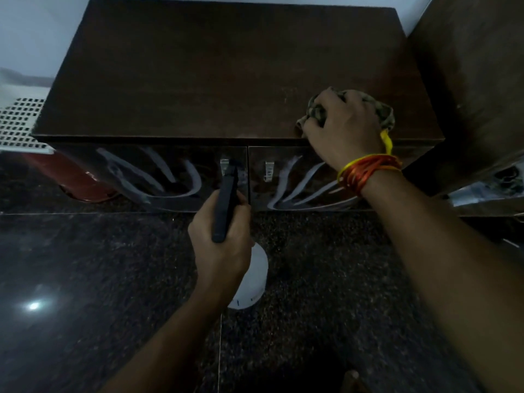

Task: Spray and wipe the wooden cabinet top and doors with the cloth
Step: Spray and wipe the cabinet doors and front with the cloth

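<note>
Readable text: none in this view.
Spray bottle point(253, 282): a few small dark marks near the base of its white body, too small and blurred to read as letters or numbers.
Cabinet doors point(175, 177): pale curved streaks on the dark glossy fronts; they form no letters or signs.

Dark speckled stone floor point(99, 265) meets pale wall point(34, 29).
</note>
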The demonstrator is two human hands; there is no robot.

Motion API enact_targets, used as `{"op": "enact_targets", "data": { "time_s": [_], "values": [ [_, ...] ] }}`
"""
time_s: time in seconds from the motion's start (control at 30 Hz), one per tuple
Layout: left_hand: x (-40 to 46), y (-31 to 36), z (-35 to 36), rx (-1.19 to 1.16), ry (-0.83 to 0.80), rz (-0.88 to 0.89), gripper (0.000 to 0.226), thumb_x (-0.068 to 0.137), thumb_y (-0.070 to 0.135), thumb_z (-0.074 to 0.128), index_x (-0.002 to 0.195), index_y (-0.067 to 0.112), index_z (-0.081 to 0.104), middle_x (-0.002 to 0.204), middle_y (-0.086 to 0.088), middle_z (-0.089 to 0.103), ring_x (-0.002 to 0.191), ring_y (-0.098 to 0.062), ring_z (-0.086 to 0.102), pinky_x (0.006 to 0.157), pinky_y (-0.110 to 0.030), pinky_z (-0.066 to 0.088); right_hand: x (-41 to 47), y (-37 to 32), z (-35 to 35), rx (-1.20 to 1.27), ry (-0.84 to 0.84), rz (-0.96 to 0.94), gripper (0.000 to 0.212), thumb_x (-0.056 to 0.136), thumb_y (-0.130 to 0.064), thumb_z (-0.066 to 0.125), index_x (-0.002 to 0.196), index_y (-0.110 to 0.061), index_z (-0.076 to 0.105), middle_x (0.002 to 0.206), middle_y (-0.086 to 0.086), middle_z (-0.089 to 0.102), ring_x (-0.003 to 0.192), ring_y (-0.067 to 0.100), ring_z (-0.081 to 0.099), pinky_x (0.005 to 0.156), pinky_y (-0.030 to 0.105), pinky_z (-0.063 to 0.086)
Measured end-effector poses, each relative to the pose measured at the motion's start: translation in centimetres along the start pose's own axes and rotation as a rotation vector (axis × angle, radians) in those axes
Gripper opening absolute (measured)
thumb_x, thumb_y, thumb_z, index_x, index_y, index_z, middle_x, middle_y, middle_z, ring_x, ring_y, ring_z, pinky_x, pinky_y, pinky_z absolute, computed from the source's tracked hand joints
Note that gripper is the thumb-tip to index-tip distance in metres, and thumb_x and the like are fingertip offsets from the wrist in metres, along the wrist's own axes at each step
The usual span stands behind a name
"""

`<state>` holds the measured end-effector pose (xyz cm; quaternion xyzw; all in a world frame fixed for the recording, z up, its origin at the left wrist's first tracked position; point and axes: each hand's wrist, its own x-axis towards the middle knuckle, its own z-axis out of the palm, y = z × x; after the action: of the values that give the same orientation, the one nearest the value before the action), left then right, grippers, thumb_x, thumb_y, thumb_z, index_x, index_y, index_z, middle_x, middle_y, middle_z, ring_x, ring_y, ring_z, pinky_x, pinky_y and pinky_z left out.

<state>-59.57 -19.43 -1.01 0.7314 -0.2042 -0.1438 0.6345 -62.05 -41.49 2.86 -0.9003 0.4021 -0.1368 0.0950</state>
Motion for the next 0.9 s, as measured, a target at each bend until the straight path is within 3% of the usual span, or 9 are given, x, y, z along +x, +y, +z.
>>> {"op": "enact_targets", "data": {
  "time_s": [0.13, 0.4, 0.6, 0.9],
  "values": [
    [0.3, -1.8, 0.7, -0.054, 0.01, 0.055, 0.016, 0.094, 0.002, 0.049, 0.079, -0.005, 0.055, 0.066, -0.027, 0.046, 0.048, -0.041, 0.039, 0.043, -0.037, 0.037, 0.5, 0.2, 0.0, 0.02, 0.003, -0.024, 0.032, 0.084, -0.041, 0.053, 0.109, -0.021, 0.056, 0.117, 0.019, 0.05, 0.11, 0.043, 0.047, 0.097, 0.045, 0.04],
    [0.4, -6.9, 2.4, -0.116, 0.094, 0.178, 0.02, 0.09, 0.011, 0.049, 0.079, -0.005, 0.054, 0.067, -0.028, 0.047, 0.046, -0.044, 0.037, 0.039, -0.037, 0.034, 1.6, 0.8, 0.4, -0.049, 0.057, -0.124, 0.035, 0.081, -0.046, 0.053, 0.106, -0.023, 0.061, 0.119, 0.018, 0.058, 0.11, 0.04, 0.052, 0.09, 0.041, 0.044],
    [0.7, -9.4, 2.7, -0.101, 0.107, 0.223, 0.024, 0.087, 0.015, 0.051, 0.076, -0.007, 0.052, 0.064, -0.032, 0.046, 0.046, -0.046, 0.041, 0.038, -0.043, 0.035, 1.4, 0.6, 0.5, -0.113, 0.119, -0.197, 0.038, 0.086, -0.039, 0.052, 0.108, -0.01, 0.063, 0.119, 0.02, 0.06, 0.11, 0.041, 0.054, 0.088, 0.042, 0.045],
    [-0.3, -9.6, -0.1, -0.026, 0.136, 0.218, 0.022, 0.093, 0.011, 0.052, 0.075, -0.002, 0.052, 0.058, -0.026, 0.045, 0.048, -0.043, 0.043, 0.041, -0.049, 0.036, -1.8, 0.2, 0.9, 0.039, 0.281, -0.161, 0.022, 0.086, -0.025, 0.052, 0.1, -0.015, 0.066, 0.108, 0.018, 0.065, 0.105, 0.039, 0.055, 0.087, 0.041, 0.043]
  ]
}}
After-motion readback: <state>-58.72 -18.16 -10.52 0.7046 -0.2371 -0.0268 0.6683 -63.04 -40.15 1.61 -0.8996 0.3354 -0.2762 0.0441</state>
